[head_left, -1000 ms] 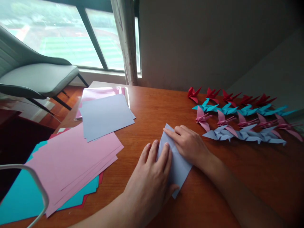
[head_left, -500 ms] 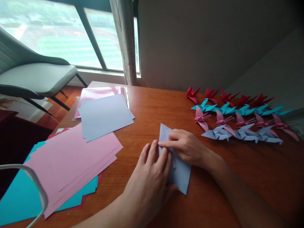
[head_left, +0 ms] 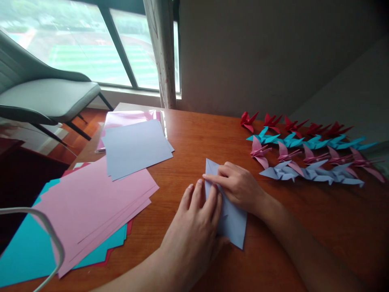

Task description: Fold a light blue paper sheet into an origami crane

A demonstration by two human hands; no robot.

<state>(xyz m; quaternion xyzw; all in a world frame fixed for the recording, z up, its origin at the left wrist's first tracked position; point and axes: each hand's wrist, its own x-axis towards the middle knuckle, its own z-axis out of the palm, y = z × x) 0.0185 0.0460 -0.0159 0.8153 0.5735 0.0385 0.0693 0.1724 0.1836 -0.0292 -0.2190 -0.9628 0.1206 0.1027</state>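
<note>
A folded pale blue paper lies long and narrow on the wooden table, slanting away from me. My left hand rests across its left side with fingers spread and flat, holding nothing. From the right, my right hand lies over the paper's upper part. Its index finger is stretched to the left edge, just beyond the left fingertips, while the other fingers are curled. Whatever those curled fingers may hold is hidden. Part of the paper is covered by both hands.
Folded paper cranes stand in red, turquoise, pink and pale blue rows at right. At left lie pale blue sheets, pink sheets and turquoise sheets. A white cable curves over them.
My right index fingertip sits slightly farther up the paper's left edge, a little apart from the left fingertips. The whole view has shifted slightly. The paper remains under both hands.
</note>
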